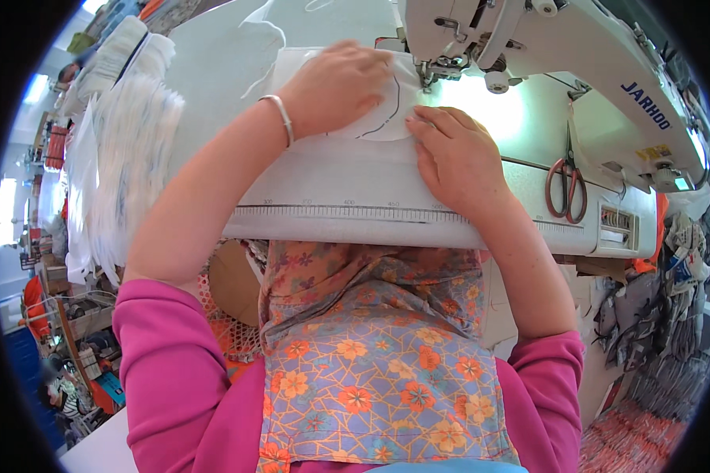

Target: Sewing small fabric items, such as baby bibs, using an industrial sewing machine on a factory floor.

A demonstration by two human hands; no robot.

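Note:
A white fabric piece (383, 126) with a curved dark line on it lies on the sewing machine's bed, its right edge close to the presser foot (426, 75). Across its upper part rests my left hand (339, 87), slightly blurred, with fingers extended over the cloth. My right hand (461, 154) lies flat near the fabric's lower right edge, fingertips just below the presser foot and fingers a little apart. Neither hand visibly grips anything. Under the machine head (497, 35), a bright lamp lights the surface right of the needle area.
Red-handled scissors (566, 185) lie on the right of the table. A tall stack of white fabric pieces (134, 150) hangs over the left side. A printed ruler scale (347, 211) runs along the front edge. Loose white thread (280, 35) trails at the back left.

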